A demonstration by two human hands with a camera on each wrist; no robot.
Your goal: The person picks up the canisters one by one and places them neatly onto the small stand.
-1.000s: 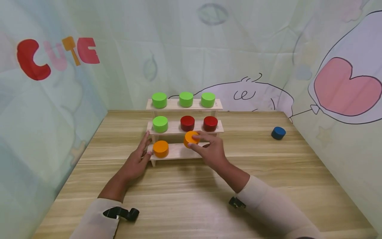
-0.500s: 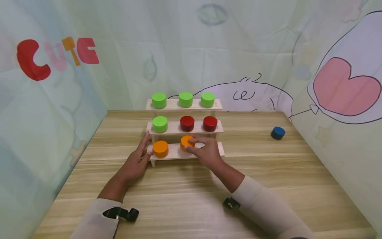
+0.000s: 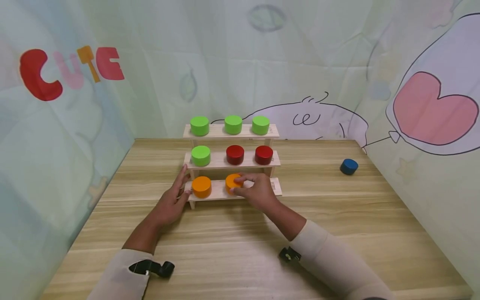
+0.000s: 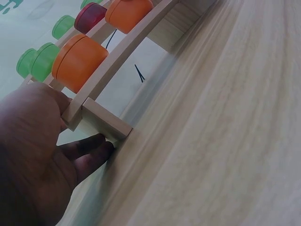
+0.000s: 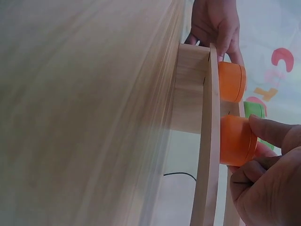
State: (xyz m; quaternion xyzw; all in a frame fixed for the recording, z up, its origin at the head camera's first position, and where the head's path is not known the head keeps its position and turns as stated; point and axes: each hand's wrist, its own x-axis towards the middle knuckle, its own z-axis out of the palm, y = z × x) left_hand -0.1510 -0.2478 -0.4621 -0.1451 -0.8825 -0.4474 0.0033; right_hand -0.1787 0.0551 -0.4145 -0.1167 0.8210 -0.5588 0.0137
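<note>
A small three-tier wooden rack (image 3: 219, 190) carries short coloured cylinders. With thumb and fingers, my right hand (image 3: 258, 193) pinches an orange cylinder (image 5: 234, 140) at the middle of the lowest shelf; in the right wrist view its base meets the board. A second orange cylinder (image 3: 201, 187) sits at that shelf's left end. My left hand (image 3: 169, 205) touches the rack's left end, fingers extended against its side leg (image 4: 107, 117) in the left wrist view. On the middle shelf stand a green cylinder (image 3: 201, 156) and two red cylinders (image 3: 235, 155).
Three green cylinders (image 3: 233, 125) line the top shelf. Off to the right, a blue cylinder (image 3: 349, 166) lies on the wooden table (image 3: 225, 254). Printed curtains (image 3: 161, 83) enclose the table at the back and sides.
My right hand has moved the orange cylinder left and down onto the lowest shelf, beside the other orange one. The left hand has stayed at the rack's end.
</note>
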